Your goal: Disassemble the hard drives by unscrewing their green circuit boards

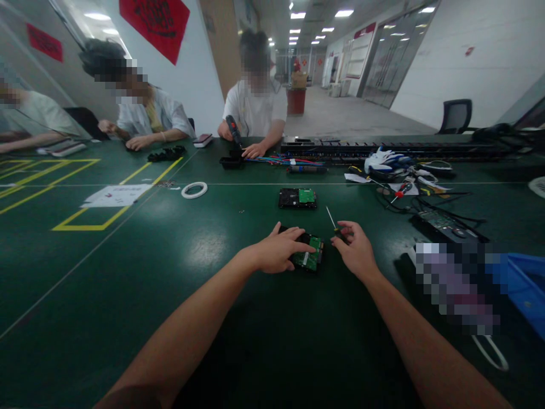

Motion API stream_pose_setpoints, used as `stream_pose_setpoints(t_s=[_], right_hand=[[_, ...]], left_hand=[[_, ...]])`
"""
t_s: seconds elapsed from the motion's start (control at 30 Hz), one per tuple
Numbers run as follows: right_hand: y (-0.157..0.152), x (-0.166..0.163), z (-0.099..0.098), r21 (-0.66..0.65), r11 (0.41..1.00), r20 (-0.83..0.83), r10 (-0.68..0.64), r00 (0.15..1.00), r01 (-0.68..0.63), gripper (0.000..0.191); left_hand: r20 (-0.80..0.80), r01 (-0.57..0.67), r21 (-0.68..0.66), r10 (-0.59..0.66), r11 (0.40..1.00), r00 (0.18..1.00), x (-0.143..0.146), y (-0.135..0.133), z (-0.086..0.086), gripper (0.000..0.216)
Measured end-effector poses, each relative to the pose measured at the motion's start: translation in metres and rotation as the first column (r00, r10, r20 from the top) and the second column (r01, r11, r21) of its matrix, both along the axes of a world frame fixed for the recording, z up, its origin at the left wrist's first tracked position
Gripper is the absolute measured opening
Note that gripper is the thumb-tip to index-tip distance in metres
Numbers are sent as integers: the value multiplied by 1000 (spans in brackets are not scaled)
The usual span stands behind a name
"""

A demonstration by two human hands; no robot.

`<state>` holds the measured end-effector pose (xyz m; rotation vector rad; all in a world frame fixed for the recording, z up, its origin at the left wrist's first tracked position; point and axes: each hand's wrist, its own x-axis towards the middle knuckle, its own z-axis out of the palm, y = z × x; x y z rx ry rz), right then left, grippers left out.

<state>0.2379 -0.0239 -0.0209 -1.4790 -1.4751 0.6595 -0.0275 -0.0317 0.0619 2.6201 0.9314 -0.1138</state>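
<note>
My left hand (281,249) lies over a hard drive (310,260) on the green table, its fingers spread across the drive's black case and green circuit board. Part of the drive is hidden beneath the palm. To the right of the drive, my right hand (354,247) is closed around the dark handle of a screwdriver (330,218). The thin metal shaft points up and away to the left, apart from the drive. Farther back on the table sits a second hard drive (297,197), its green board facing up.
Gloves (388,161), cables and tools are heaped at the right back. A blue bin (525,284) stands at the right edge. A white tape ring (194,190) and a paper sheet (117,195) lie left. Across the table, a person holds a power drill (234,129); others sit farther left.
</note>
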Motion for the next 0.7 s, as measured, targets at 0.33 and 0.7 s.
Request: stream_pose_setpoints(t_s=[0.33,0.7], right_hand=[[21,-7,0,-30,993,-15,-114,993,113,37],[13,-7,12,441,896,212,-154,965,46,33]], left_hand=[[-5,-22,118,23,993,1000,2,-4,-9,85],[291,-262,392,151,882,945,54,-66,-42,71]])
